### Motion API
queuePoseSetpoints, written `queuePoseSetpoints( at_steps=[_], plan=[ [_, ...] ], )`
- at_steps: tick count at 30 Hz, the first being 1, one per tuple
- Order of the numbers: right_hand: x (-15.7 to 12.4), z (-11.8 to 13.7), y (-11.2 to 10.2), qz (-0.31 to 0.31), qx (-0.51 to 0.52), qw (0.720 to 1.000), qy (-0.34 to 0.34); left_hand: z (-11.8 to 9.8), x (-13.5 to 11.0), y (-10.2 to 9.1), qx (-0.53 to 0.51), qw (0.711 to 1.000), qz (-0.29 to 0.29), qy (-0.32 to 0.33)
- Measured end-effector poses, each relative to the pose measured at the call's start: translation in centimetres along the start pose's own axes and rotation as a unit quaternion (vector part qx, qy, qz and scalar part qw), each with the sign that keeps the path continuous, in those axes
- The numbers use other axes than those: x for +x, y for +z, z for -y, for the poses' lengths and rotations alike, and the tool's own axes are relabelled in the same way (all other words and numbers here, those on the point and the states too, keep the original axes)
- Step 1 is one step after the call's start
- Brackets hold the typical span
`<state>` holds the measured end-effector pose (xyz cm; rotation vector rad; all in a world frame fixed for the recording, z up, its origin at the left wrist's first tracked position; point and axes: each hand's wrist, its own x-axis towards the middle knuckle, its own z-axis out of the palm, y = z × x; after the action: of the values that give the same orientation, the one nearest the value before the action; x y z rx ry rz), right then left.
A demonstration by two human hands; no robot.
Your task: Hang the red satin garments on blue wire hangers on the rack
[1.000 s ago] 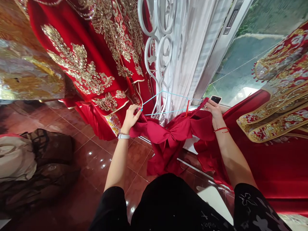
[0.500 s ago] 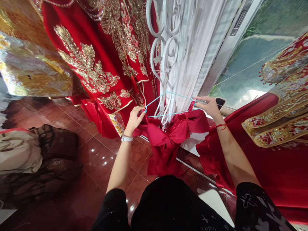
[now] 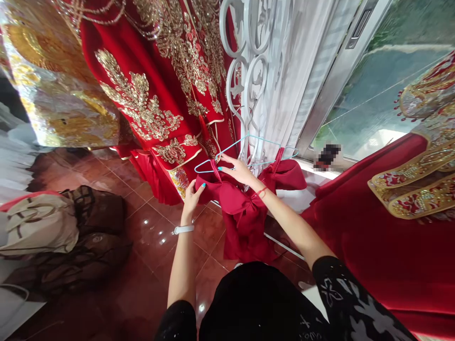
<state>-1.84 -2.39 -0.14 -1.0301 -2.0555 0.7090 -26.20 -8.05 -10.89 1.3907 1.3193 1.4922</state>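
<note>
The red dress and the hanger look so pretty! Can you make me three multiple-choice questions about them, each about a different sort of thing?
1. Which wrist wears the white band?
A. left
B. right
C. neither

2. What colour is the wire hanger?
A. gold
B. light blue
C. black

3. Where is the right hand?
A. at the top of the red dress, near the left hand
B. on the tiled floor
C. on the window glass

Answers:
1. A, because the band sits just below the left hand.
2. B, because the wire shows pale blue.
3. A, because its fingers reach over the dress's top edge.
</note>
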Motion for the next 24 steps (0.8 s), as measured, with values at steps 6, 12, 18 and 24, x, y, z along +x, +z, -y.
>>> queuePoseSetpoints(
  at_steps=[6, 12, 18, 24],
  plan=[
    [1.1, 0.0, 3.7, -0.037, 0.004, 0.996, 0.075, -2.2, 1.4, 0.4, -0.002, 0.999, 0.011, 0.037],
    [0.3, -0.1, 3.5, -0.037, 0.019, 0.996, 0.072, -2.7, 1.8, -0.1, 0.019, 0.999, -0.011, 0.034],
    [-0.5, 0.1, 3.3, -0.024, 0.018, 0.997, 0.067, -6.2, 3.4, -1.5, 0.112, 0.991, 0.019, 0.071],
    [-0.3, -0.3, 3.2, -0.023, -0.012, 0.997, 0.077, -12.5, 6.2, 2.0, 0.309, 0.929, 0.129, 0.159]
  ],
)
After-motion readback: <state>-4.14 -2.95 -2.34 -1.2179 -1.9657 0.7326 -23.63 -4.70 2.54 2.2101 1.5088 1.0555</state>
